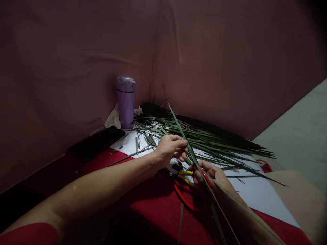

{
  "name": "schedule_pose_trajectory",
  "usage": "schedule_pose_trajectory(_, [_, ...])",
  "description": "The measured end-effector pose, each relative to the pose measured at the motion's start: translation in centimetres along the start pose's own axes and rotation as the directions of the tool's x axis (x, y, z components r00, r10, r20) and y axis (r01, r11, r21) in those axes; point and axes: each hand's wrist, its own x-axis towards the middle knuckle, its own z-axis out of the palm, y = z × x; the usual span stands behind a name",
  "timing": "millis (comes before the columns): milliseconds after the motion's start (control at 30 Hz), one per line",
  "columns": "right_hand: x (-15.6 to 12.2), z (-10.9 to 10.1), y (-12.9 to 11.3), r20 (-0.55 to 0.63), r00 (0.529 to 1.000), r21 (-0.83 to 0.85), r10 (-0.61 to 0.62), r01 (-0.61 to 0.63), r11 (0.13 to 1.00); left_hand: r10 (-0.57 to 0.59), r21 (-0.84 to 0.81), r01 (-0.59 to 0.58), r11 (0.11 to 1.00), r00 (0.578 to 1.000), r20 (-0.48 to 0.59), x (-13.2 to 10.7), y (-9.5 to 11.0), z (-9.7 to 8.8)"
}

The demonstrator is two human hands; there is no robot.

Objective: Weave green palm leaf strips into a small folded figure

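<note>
My left hand [171, 147] is closed in a pinch on a long green leaf strip [192, 152] that points up and away from me. Fingers of my right hand [211, 173] are wrapped round the scissors [187, 200], which have red handles with yellow inner parts. The blades point left, below my left hand, and are partly hidden. The leaf strip runs down past my right hand, and its lower ends trail across my right forearm. Whether my right fingers also grip the strip, I cannot tell.
A heap of long green leaves [217, 136] lies on a white sheet [265, 194] over a red surface [153, 217]. Short cut pieces [137, 144] are scattered at its left. A purple bottle [126, 105] stands before the pinkish wall [76, 68]. A dark flat object [95, 144] lies left.
</note>
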Motion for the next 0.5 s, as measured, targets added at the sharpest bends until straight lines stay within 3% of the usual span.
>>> schedule_pose_trajectory(333, [-0.10, 0.40, -0.15, -0.010, 1.000, 0.054, -0.002, 0.003, 0.999, -0.002, -0.016, 0.002, 1.000, 1.000, -0.018, -0.02, 0.04, 0.19])
schedule_pose_trajectory(500, [-0.03, 0.12, 0.07, 0.001, 1.000, 0.046, -0.005, 0.005, 0.999, 0.022, -0.027, -0.025, 0.999, 0.994, -0.104, 0.04, 0.41, 0.06])
